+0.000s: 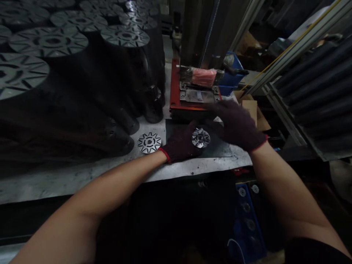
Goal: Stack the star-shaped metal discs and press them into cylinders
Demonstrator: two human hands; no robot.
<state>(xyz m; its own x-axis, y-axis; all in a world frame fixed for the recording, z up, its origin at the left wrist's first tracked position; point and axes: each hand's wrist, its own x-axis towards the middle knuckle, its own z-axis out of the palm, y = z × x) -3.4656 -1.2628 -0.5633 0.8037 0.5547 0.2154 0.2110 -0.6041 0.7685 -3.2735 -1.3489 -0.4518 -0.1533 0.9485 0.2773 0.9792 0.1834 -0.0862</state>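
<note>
My left hand (180, 144), in a dark maroon glove with a red cuff, is at the left side of a small round slotted metal part (201, 138) over a dark mat (217, 148). Its fingers are curled at the part's edge. My right hand (238, 124), gloved alike, hovers to the right of the part, its fingers dark and smeared, so what they hold cannot be made out. Left of my left wrist, a flat disc (149, 142) with a zigzag slot pattern lies on the pale work surface.
Tall stacks of slotted discs (49, 41) fill the left. Behind my hands stands a press with a red base (175, 91) and a pink wrapped piece (204, 76). A blue bin (229, 80) and a cardboard box (249, 110) are at right; a blue tray (254, 234) is below.
</note>
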